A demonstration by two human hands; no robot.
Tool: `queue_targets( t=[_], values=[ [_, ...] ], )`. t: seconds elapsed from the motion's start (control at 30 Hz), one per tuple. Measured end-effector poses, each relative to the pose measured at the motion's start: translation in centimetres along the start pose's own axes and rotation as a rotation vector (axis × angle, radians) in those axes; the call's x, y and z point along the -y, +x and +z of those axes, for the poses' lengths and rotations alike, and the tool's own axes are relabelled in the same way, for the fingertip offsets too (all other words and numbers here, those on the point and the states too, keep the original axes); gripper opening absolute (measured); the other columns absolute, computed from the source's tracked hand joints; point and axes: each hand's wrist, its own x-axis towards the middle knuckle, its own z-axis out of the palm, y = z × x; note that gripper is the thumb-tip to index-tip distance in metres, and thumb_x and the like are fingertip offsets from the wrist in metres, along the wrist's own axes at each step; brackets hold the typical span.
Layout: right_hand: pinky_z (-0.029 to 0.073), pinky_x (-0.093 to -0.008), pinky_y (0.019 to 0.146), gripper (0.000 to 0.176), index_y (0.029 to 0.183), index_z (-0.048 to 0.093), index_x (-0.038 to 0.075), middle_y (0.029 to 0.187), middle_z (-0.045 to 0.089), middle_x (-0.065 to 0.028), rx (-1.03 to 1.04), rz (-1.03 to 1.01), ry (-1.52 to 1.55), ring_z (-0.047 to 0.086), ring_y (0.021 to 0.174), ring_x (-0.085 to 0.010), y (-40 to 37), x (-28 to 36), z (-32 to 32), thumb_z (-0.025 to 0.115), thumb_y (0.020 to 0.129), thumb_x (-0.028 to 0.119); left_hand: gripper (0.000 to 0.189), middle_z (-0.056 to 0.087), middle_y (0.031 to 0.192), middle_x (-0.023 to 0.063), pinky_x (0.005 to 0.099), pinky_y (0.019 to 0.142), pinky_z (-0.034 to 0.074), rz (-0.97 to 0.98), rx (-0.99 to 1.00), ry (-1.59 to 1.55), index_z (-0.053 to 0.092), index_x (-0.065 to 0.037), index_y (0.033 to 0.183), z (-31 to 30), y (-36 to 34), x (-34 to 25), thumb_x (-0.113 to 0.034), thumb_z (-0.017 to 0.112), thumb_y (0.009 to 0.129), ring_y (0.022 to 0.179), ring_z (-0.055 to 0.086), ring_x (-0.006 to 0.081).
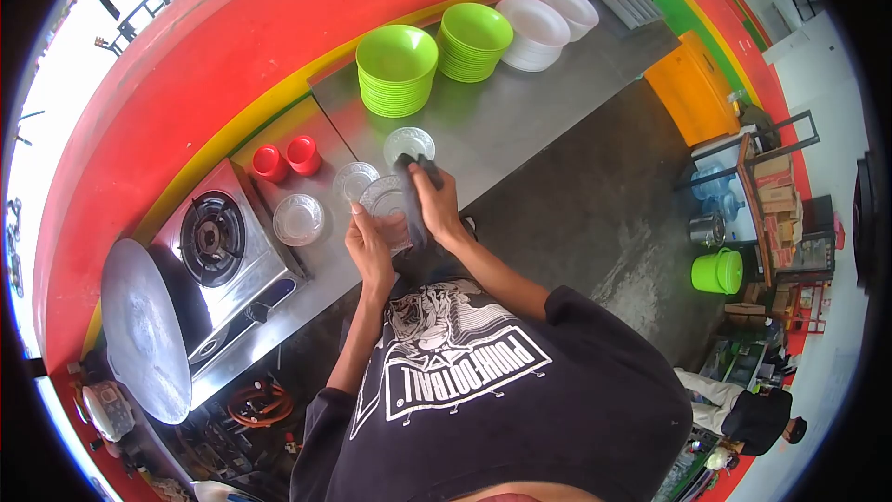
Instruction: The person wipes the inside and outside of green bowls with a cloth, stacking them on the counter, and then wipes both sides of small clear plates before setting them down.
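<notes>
My left hand is closed on the rim of a clear patterned glass dish, held tilted in front of my chest. In my right hand is a bunched dark grey cloth, pressed to the dish's right side. Part of the dish is hidden behind the cloth and fingers. Just beyond, three similar glass dishes rest on the steel counter: one dish above my right hand, another dish behind the held one, and a third dish to the left.
Two red cups stand near the gas stove, with a large wok at far left. Stacked green bowls and white bowls line the back counter. An orange bin and another person are at right.
</notes>
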Motion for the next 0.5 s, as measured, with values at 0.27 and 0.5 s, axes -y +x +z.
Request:
queue_targets(
  t=[0.27,0.5],
  values=[
    [0.049,-0.0381,0.064,0.036,0.094,0.071,-0.001,0.075,0.069,-0.0180,0.315,-0.116,-0.488,0.067,0.067,-0.0244,-0.7,2.7,0.4,0.069,0.089,0.035,0.049,0.067,0.066,0.0141,0.0286,0.045,0.054,-0.001,0.430,0.330,0.060,0.006,0.095,-3.5,2.6,-1.7,-0.038,0.044,0.109,0.052,0.067,0.0187],
    [0.044,-0.0273,0.059,0.033,0.097,0.072,-0.001,0.076,0.064,0.0026,0.087,0.120,0.028,0.055,0.065,-0.0055,0.9,1.2,-0.5,0.064,0.097,0.031,0.056,0.070,0.075,0.0201,0.0339,0.050,0.058,0.010,0.143,0.067,0.053,0.002,0.083,-0.6,0.7,-2.3,-0.046,0.039,0.108,0.058,0.070,0.0241]
  ],
)
